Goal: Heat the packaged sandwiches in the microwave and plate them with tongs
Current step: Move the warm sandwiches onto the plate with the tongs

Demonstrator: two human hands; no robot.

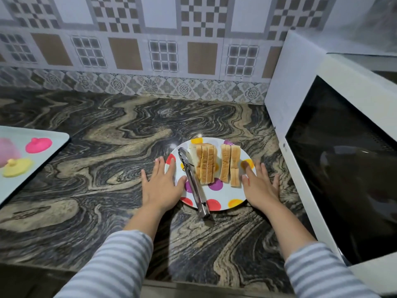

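2 sandwich stacks (217, 163) and tongs (193, 181) fill the dotted plate (221, 196); left hand (160, 183) and right hand (261, 186) flat-fingered.

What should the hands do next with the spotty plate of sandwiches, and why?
Probably curl the fingers under the rim and lift the plate. The left hand and right hand lie open at its two sides, the sandwiches are already on it, the tongs rest there ungripped, and the microwave door is closed, so plating looks finished.
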